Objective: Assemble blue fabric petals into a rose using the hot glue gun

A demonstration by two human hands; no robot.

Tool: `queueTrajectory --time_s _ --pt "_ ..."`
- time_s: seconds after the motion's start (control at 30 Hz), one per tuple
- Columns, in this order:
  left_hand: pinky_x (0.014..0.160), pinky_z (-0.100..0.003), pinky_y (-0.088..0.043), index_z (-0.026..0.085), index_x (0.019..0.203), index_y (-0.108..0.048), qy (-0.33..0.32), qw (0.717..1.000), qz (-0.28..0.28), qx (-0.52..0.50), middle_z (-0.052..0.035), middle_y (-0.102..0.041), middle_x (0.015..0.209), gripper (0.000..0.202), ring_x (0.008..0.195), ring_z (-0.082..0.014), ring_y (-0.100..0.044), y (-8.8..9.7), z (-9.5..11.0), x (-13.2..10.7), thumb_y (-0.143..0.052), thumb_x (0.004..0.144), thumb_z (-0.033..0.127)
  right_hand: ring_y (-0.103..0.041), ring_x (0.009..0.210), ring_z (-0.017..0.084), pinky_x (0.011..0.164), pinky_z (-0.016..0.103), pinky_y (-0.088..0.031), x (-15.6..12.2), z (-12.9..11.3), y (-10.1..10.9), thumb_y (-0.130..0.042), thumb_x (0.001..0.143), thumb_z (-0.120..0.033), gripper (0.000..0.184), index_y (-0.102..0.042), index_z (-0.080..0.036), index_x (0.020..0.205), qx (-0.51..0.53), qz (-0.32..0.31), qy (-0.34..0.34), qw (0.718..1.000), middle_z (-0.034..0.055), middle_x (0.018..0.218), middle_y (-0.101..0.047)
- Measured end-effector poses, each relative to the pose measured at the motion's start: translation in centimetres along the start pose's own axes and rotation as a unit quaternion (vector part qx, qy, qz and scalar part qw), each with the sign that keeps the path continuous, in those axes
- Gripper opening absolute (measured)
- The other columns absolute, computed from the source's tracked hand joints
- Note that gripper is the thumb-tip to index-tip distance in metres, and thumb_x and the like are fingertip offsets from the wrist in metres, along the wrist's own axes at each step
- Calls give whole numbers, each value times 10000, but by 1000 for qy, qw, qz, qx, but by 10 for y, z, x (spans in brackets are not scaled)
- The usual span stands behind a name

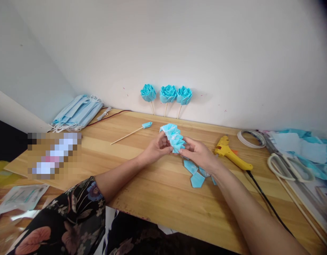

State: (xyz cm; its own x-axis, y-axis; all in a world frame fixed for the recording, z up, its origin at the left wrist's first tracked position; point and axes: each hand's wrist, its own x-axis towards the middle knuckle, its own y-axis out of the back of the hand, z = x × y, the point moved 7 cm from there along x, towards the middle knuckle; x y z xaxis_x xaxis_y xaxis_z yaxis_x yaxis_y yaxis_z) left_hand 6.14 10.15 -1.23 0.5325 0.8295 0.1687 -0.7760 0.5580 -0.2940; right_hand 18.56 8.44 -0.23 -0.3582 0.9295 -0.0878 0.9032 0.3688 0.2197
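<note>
Between my two hands, just above the wooden table [142, 184], is a strip of overlapping blue petals [174, 136] with folded, pointed edges. My left hand [160, 147] grips its left and lower side, fingers curled behind it. At the right end, my right hand [195, 150] pinches it between thumb and fingers. Several loose blue petals [197, 180] lie under and beside my right wrist, some of them partly hidden by it. To the left of my hands, a thin wooden stick with a blue bud [147, 125] at its tip lies flat.
Three blue flowers on sticks [168, 94] lean against the wall. A yellow glue gun [234, 156] with a black cord lies right of my hands, near scissors [288, 168], a white roll [251, 138] and blue fabric pieces [307, 145]. Stacked face masks [78, 110] occupy the back left.
</note>
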Motion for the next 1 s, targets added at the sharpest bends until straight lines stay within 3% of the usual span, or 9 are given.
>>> queueTrajectory --time_s 0.13,0.27,0.43,0.6,0.73,0.9,1.0 --pt "724 -290 -510 194 1138 -500 2 1000 1 13 -77 -655 980 505 843 -181 -642 1 0 0 -786 744 327 -629 687 141 648 243 -471 0 -4 1 -601 812 -257 421 -633 -192 1227 -36 3 20 999 2 830 -717" --pt "674 -262 -482 184 1140 -499 4 999 17 29 -65 -642 931 531 793 -164 -619 6 0 2 -793 729 349 -636 704 164 628 260 -488 1 4 10 -572 865 -332 438 -629 -208 1281 -53 38 16 998 10 806 -711" --pt "663 -265 -482 186 1164 -483 6 999 32 34 -55 -631 914 555 761 -149 -591 9 1 1 -788 730 349 -663 986 222 864 351 -521 2 3 11 -579 898 -446 491 -584 -250 1348 -36 52 47 997 49 1083 -730" --pt "671 -267 -475 188 1161 -514 14 999 18 26 -66 -648 927 557 771 -156 -599 6 -4 1 -804 711 342 -638 1113 239 991 399 -475 2 -5 4 -660 827 -346 542 -566 -209 1343 -48 78 67 994 84 1224 -687" --pt "676 -268 -477 200 1205 -509 13 1000 3 20 -78 -655 967 593 811 -169 -609 4 -6 1 -805 712 346 -650 1047 242 926 389 -507 1 -7 3 -640 811 -295 535 -564 -196 1331 -82 108 73 988 78 1119 -715" --pt "668 -261 -474 197 1198 -499 8 1000 -7 12 -72 -643 963 590 798 -156 -595 4 -3 2 -805 714 336 -658 1021 237 918 381 -502 0 -11 4 -602 850 -299 499 -554 -186 1334 -109 81 77 988 69 1078 -720" --pt "667 -256 -462 198 1175 -508 11 1000 -9 13 -59 -637 934 566 775 -145 -588 1 -3 1 -807 713 332 -656 1053 239 917 378 -498 -4 -15 6 -574 893 -323 397 -603 -222 1276 -145 10 74 987 54 1125 -716"
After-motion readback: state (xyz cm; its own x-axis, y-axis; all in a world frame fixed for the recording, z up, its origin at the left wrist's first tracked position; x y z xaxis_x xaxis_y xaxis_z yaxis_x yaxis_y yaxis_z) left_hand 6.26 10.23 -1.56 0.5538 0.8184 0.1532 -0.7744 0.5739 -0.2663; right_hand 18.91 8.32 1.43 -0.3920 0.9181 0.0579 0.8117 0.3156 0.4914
